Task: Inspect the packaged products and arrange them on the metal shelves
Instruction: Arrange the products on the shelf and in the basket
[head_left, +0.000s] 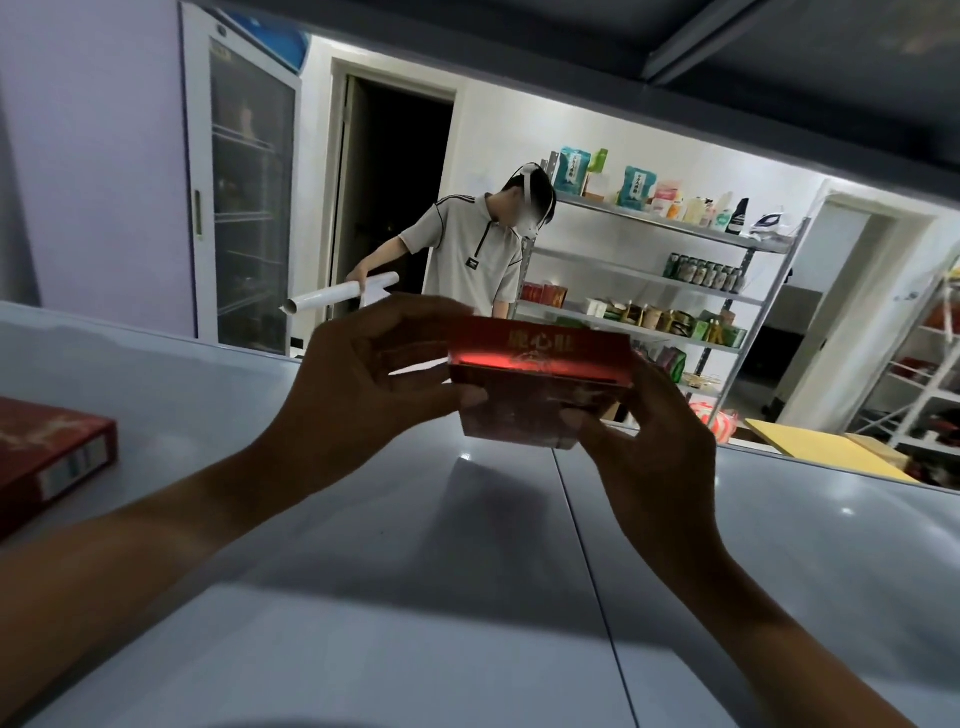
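I see a glossy pale grey metal shelf board (363, 597) filling the lower view, with a thin dark seam running front to back right of centre. Lying flat on it at the far left edge is a flat red cardboard box (49, 457) with a white label strip on its near side.

My left hand (363, 384) and right hand (644, 441) hold the red cardboard box (540, 384) between them above the grey metal shelf (467, 571); a flat red carton (47, 457) lies on it, far left.
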